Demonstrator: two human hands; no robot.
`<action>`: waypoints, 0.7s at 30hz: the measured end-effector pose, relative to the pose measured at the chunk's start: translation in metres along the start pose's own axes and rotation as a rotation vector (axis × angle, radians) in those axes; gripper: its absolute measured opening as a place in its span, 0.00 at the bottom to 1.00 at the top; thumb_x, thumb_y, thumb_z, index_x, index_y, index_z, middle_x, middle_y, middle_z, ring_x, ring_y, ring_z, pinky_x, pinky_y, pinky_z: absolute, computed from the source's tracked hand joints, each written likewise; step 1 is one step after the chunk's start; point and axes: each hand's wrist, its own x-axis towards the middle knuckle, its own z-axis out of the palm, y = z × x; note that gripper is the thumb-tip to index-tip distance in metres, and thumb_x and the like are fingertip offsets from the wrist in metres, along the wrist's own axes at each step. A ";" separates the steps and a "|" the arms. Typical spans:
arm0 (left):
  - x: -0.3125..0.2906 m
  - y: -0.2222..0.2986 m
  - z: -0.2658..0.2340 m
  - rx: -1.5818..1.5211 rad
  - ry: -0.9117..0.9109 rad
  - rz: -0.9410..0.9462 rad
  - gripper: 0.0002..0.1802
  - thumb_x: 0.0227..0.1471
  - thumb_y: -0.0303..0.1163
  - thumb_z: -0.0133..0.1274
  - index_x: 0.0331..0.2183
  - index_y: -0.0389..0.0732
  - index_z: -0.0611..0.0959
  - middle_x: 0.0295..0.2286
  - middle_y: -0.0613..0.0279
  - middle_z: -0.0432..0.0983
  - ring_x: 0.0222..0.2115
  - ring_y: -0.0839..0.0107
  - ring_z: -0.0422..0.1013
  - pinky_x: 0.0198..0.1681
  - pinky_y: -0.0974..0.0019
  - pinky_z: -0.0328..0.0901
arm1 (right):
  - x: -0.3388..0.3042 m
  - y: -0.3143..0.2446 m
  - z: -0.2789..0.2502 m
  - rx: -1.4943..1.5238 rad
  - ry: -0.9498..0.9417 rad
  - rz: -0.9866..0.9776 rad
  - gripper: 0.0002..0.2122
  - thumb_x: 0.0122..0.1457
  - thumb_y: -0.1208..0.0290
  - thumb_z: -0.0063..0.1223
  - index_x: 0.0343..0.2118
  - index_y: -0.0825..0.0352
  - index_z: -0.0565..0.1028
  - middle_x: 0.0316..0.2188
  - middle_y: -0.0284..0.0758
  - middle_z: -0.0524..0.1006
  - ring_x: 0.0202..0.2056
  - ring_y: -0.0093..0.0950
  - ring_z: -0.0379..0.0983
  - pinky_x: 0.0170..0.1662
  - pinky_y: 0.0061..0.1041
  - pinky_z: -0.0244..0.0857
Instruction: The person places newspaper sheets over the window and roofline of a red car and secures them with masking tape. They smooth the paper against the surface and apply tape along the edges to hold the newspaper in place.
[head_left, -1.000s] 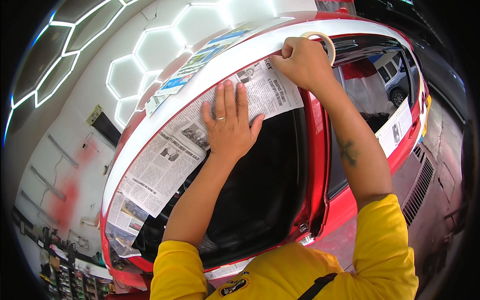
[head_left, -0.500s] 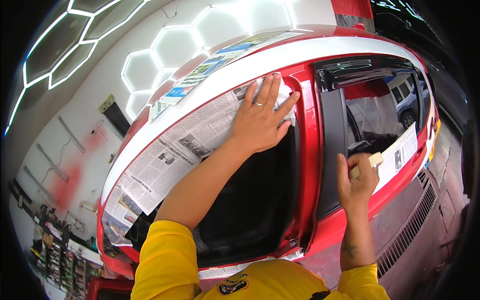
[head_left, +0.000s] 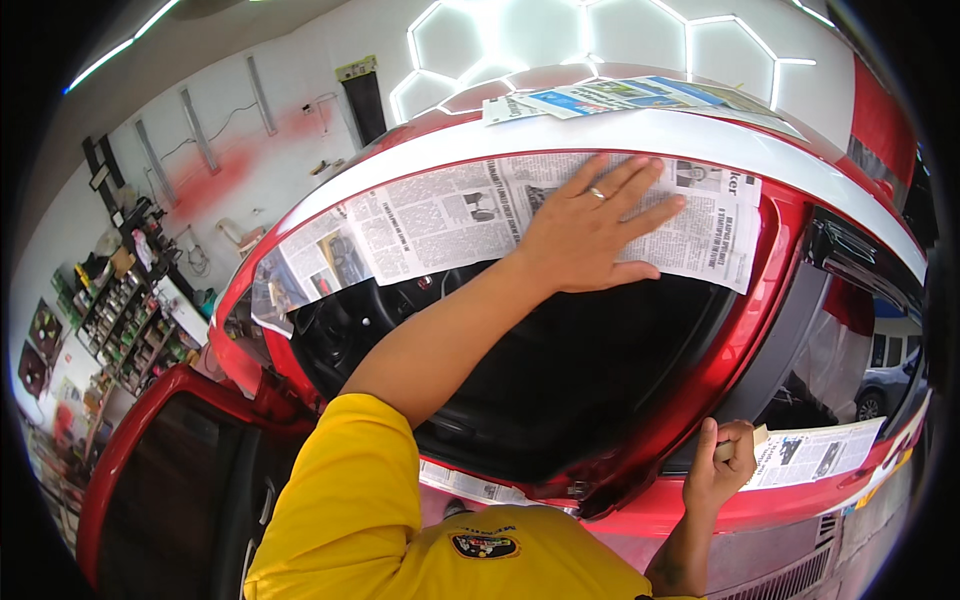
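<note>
My left hand [head_left: 597, 225] lies flat with its fingers spread, pressing on a strip of newspaper [head_left: 430, 225]. The newspaper runs along the upper edge of a red car's open doorway and hangs over the opening. Its upper edge meets a white band [head_left: 410, 165] on the roof edge. Lower right, my right hand [head_left: 722, 480] is closed around a cream roll of masking tape [head_left: 725, 452], mostly hidden by the fingers. Beside that hand, another piece of newspaper [head_left: 820, 452] covers the car's side below the rear window.
More printed sheets [head_left: 610, 97] lie on the roof. An open red car door [head_left: 160, 430] stands at lower left. Shelves [head_left: 130, 330] of cans and bottles line the wall behind it. A floor grate [head_left: 790, 575] shows at lower right.
The view has swung left. My left hand has slid left along the newspaper, whose right end, bunched under the fingers before, now lies flatter and uncovered. My right hand keeps its grip.
</note>
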 end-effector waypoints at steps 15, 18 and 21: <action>-0.268 -0.143 -0.133 0.266 -0.275 -0.436 0.45 0.64 0.53 0.57 0.74 0.43 0.68 0.76 0.45 0.54 0.76 0.46 0.50 0.78 0.40 0.42 | -0.048 -0.086 0.089 0.155 -0.668 0.243 0.19 0.70 0.62 0.67 0.53 0.66 0.71 0.21 0.40 0.73 0.20 0.34 0.74 0.26 0.31 0.63; -0.286 -0.131 -0.151 0.184 -0.211 -0.507 0.44 0.63 0.49 0.61 0.73 0.40 0.69 0.74 0.38 0.54 0.76 0.39 0.50 0.76 0.35 0.44 | -0.065 -0.121 0.119 0.159 -0.738 0.430 0.17 0.71 0.67 0.63 0.56 0.66 0.70 0.21 0.39 0.74 0.19 0.30 0.73 0.25 0.30 0.62; -0.289 -0.074 -0.163 -0.003 0.071 -0.502 0.36 0.59 0.39 0.66 0.63 0.33 0.79 0.65 0.34 0.68 0.66 0.34 0.65 0.70 0.35 0.57 | -0.086 -0.124 0.145 0.512 -0.722 0.705 0.24 0.73 0.76 0.54 0.68 0.63 0.61 0.30 0.39 0.81 0.22 0.23 0.74 0.26 0.26 0.65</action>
